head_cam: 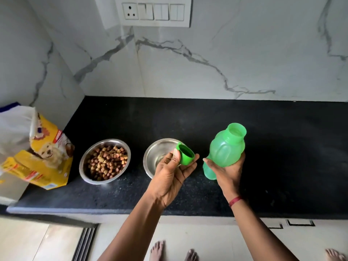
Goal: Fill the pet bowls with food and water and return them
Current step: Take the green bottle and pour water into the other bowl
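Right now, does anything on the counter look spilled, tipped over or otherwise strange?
Nothing is spilled. Only the open food bag stands out: it slumps, crumpled, at the left end of the counter. The kibble bowl and the other bowl sit upright; the cap of the green bottle is in the left hand.

black counter (282, 138): food bag (43, 162) at left edge, kibble bowl (101, 181) just right of it, steel bowl (156, 151) near centre, bowls apart.

- A home kitchen.
- Black stone desk (188, 113) meets a white marble-look wall (207, 53).
- Switch panel with socket (153, 12) on the far wall.
- Tiled floor (28, 242) near.
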